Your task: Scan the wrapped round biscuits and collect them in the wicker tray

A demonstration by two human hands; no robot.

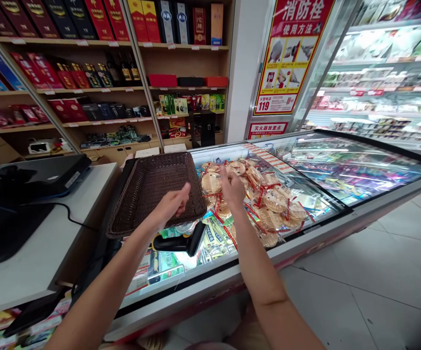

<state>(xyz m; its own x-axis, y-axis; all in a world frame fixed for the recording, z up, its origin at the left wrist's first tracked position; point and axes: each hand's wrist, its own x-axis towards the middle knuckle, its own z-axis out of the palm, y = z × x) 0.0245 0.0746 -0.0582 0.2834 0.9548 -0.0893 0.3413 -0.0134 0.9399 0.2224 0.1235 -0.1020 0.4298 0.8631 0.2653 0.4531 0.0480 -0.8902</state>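
Head view shows me the left hand (172, 203), loosely curled, over the brown wicker basket (150, 182) and the right hand (234, 189), thumb raised, over bagged round wafers (276, 200), both lots on the glass-topped freezer (374, 167), each grip wide or narrow I cannot tell.

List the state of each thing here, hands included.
Left hand, fingers curled, thumb up
Right hand, fingers curled, thumb up
Basket, open side up
Freezer, lit inside
Packets, heaped on the freezer
Scanner, lying on the freezer
Wall shelves, stocked
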